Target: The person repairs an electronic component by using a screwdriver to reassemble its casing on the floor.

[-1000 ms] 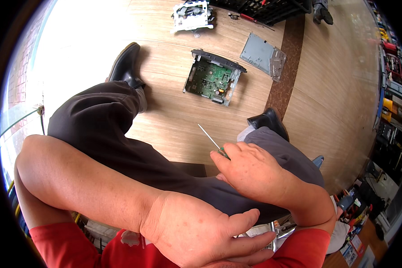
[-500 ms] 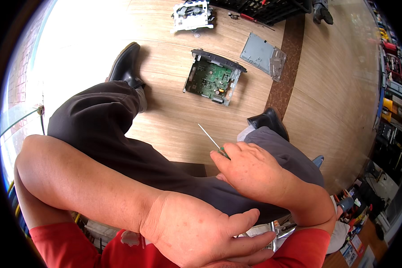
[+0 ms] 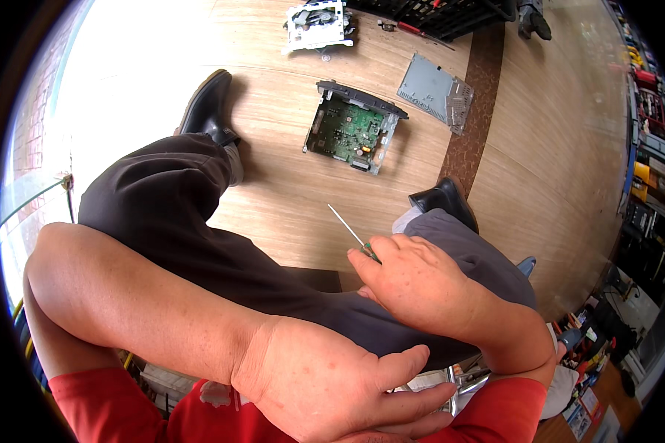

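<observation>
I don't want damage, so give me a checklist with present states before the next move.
1. Green-handled screwdriver with thin metal shaft in bare right hand: ok.
2. Screwdriver tip clear of the green rectangular circuit board: ok.
3. Flat grey metal plate off the black-fronted metal box: ok.
4. White-framed mechanism set apart on the wood-patterned floor: ok.
5. Bare left hand empty: cannot tell, palm hidden.

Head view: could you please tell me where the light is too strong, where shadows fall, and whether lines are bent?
In the head view, glare whitens the upper left floor; in the same head view, shadows lie right of the left shoe and opened box; there too, the floor's right border curves; the screwdriver shows no clear blur.
</observation>
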A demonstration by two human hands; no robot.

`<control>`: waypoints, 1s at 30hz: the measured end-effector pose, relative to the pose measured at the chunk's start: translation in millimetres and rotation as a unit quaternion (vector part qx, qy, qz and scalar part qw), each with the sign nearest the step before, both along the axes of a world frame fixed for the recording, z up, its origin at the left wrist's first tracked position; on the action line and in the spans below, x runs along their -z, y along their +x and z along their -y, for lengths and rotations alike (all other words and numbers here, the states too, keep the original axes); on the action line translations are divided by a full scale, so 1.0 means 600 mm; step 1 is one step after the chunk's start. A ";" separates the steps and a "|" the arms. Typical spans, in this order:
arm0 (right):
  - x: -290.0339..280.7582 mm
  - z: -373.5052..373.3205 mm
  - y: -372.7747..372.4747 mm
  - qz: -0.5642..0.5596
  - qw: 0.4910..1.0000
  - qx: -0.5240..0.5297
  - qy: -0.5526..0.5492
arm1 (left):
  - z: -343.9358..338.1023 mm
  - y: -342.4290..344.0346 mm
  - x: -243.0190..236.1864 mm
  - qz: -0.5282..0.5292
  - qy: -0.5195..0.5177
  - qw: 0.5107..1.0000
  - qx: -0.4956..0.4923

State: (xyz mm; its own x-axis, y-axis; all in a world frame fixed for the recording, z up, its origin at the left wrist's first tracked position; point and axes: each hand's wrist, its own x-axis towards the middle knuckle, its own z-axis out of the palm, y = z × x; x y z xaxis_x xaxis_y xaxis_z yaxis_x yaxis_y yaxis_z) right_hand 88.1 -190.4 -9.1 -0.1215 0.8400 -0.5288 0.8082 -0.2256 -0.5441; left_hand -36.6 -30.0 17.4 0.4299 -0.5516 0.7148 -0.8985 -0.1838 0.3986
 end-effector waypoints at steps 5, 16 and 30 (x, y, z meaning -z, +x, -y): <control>0.000 0.000 -0.001 0.003 1.000 -0.001 0.001 | -0.001 0.000 0.000 0.001 0.001 1.000 0.006; 0.002 0.002 -0.001 0.003 1.000 0.000 0.010 | 0.000 -0.001 0.002 -0.001 0.000 1.000 0.008; -0.002 -0.002 0.001 0.001 1.000 -0.004 0.000 | -0.001 0.001 0.001 0.009 0.008 1.000 0.007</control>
State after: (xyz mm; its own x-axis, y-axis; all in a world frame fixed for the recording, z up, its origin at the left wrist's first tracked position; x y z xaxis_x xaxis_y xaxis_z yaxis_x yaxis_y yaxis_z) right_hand 89.0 -189.2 -8.2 -0.1276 0.8385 -0.5298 0.8111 -0.2192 -0.5422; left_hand -36.3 -29.3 17.0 0.4098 -0.5691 0.7129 -0.9079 -0.1786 0.3793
